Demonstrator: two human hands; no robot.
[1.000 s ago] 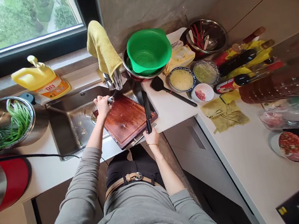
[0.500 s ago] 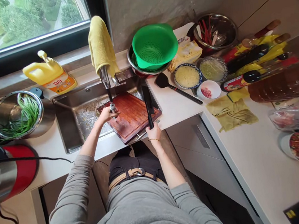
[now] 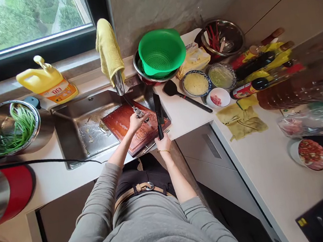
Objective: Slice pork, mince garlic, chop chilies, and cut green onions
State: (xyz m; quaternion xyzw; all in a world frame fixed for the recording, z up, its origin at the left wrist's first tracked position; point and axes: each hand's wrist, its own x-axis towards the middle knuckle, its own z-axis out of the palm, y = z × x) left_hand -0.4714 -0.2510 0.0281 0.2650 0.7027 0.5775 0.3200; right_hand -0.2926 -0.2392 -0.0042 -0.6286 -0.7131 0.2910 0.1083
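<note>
A green colander (image 3: 161, 52) is sitting at 12 o'clock from the red cutting board (image 3: 134, 126), and a black spatula (image 3: 184, 96) is lying at 2 o'clock. The board is resting across the sink (image 3: 76, 125). Since a moment ago, the spray head (image 3: 138, 112) has been pulled from the board's left side toward the knife (image 3: 158, 113). The spray head is being gripped by the closed left hand (image 3: 135, 121). The knife handle is being held by the right hand (image 3: 163, 141), probably curled tight, with the blade over the board.
</note>
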